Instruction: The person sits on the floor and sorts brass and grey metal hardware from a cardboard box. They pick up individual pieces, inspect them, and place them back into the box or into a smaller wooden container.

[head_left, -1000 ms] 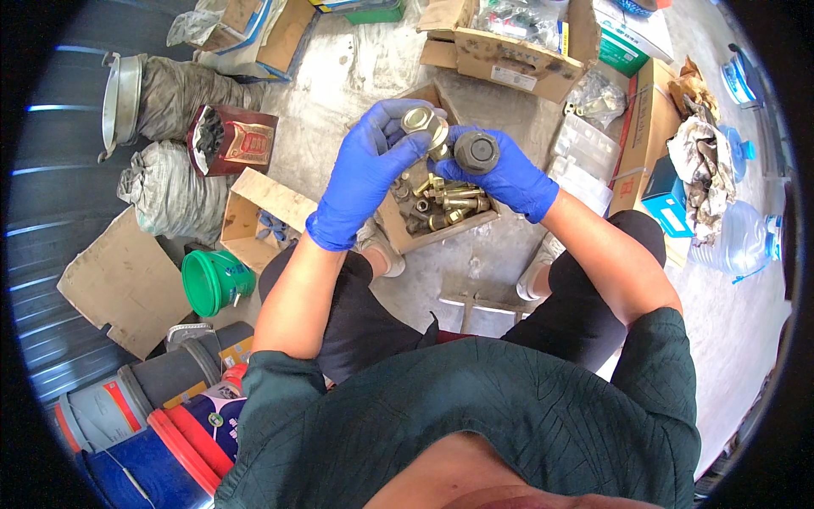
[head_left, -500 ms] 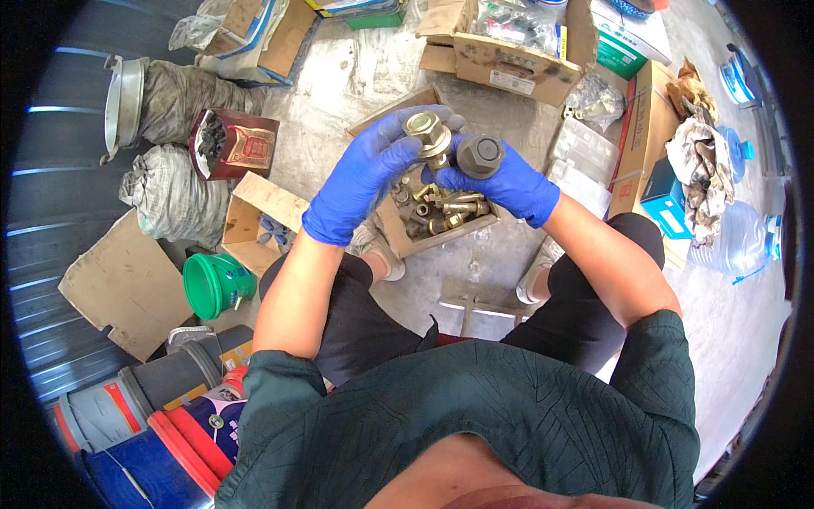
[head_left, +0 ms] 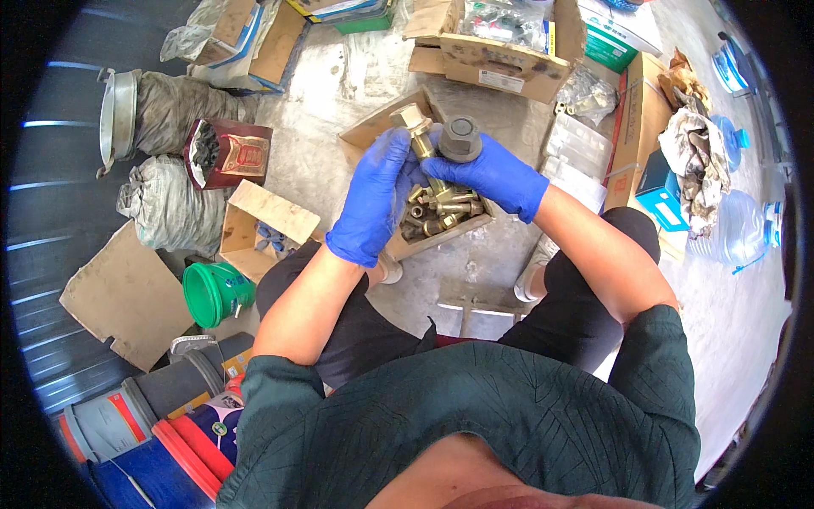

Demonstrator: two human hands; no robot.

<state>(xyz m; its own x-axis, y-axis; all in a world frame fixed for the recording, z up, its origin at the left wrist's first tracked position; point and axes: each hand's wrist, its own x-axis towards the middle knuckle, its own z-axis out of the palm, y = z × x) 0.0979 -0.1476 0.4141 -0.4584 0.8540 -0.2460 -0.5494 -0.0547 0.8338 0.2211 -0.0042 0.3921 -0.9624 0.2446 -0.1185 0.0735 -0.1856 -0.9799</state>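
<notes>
My left hand [head_left: 370, 197], in a blue glove, is closed round a gold-coloured hex bolt [head_left: 410, 117]. The bolt's head points up and away, and its shank slants down toward the right. Close beside it, my right hand [head_left: 504, 176], also gloved in blue, grips a dark grey hex bolt [head_left: 460, 137] with its head facing up; its shank is hidden. The right fingers lie near or against the gold bolt's shank, and I cannot tell which. Beneath both hands is an open cardboard box [head_left: 445, 242] with several loose gold and dark bolts [head_left: 443, 223] in it.
A larger cardboard box [head_left: 500, 69] holding bagged parts stands beyond. Clear plastic cases [head_left: 581, 151] and a long carton [head_left: 629, 140] are at the right. At the left are a small carton [head_left: 275, 208], a green bucket [head_left: 208, 293], a maroon box [head_left: 242, 157] and sacks [head_left: 174, 199].
The gold bolt has tipped from facing me to slanting, with more of its shank showing. My left hand has turned upright and lowered slightly. My right hand has shifted slightly left with the dark bolt.
</notes>
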